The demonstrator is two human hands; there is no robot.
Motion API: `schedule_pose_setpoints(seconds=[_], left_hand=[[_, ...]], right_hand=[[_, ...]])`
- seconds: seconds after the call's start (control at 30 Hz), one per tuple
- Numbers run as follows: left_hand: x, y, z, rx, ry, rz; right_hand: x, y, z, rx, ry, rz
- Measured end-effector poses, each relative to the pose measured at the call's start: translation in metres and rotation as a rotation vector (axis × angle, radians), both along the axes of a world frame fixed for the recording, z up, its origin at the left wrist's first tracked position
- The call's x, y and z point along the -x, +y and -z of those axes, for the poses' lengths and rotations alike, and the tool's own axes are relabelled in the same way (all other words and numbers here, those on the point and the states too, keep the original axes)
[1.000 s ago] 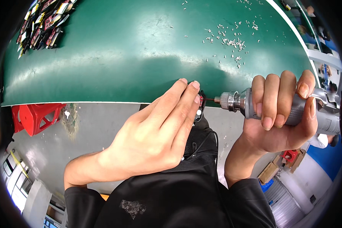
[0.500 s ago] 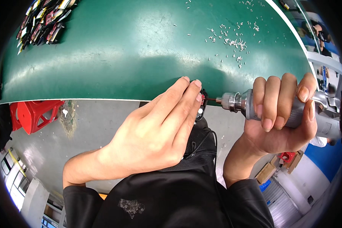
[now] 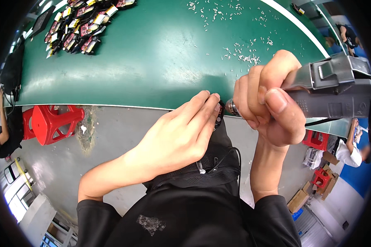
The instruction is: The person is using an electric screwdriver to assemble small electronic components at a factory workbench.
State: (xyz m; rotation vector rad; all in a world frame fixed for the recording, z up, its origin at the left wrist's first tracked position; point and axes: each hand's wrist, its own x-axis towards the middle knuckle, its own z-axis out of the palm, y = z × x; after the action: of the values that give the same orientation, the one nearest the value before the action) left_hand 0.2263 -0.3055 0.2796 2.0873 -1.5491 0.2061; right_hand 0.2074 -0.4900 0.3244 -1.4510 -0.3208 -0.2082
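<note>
My left hand [image 3: 179,131] is closed, its fingers together and their tips on a small black part [image 3: 220,117] at the green table's [image 3: 152,88] near edge. Most of that part is hidden behind the fingers; a little red and a light round spot show on it. My right hand [image 3: 272,99] wraps round a grey electric screwdriver [image 3: 332,101], held roughly level with its nose pointing left. The screwdriver's metal chuck [image 3: 232,108] is close against the part beside my left fingertips. Its bit cannot be seen.
Loose small screws [image 3: 245,55] lie scattered on the table's far right. A heap of black parts with yellow and red labels [image 3: 80,31] is at far left. Below the edge stands a red stool [image 3: 49,123]. People sit at both sides; cardboard boxes [image 3: 299,200] are at lower right.
The screwdriver has come left, its chuck now close to the part, and the bit visible before is hidden. My right hand has turned on the grip. The whole view has shifted a little.
</note>
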Motion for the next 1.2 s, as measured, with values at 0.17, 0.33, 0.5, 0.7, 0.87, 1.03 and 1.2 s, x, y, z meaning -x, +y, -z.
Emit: schedule_pose_setpoints(seconds=[0.17,0.33,0.5,0.7,0.87,1.03,1.2], left_hand=[[-0.003,-0.004,-0.012,-0.077,-0.059,0.043],[-0.011,0.011,-0.018,-0.142,0.022,0.171],[-0.067,0.053,-0.03,0.082,-0.104,-0.25],[-0.109,0.058,-0.03,-0.091,-0.385,-0.792],[-0.078,-0.009,-0.014,0.076,-0.122,-0.356],[-0.081,-0.031,-0.008,-0.018,-0.188,-0.249],[-0.085,-0.034,-0.017,-0.21,-0.386,-0.127]], right_hand=[[0.007,-0.005,-0.001,-0.384,0.091,-0.116],[0.01,-0.021,0.004,-0.453,-0.154,-0.412],[0.053,-0.048,0.013,-0.72,-0.174,0.041],[0.073,-0.056,0.052,-0.841,-0.021,0.334],[0.078,-0.049,0.05,-0.888,-0.024,0.32],[0.084,-0.053,0.054,-0.876,-0.039,0.258],[0.085,-0.053,0.056,-0.884,-0.055,0.25]])
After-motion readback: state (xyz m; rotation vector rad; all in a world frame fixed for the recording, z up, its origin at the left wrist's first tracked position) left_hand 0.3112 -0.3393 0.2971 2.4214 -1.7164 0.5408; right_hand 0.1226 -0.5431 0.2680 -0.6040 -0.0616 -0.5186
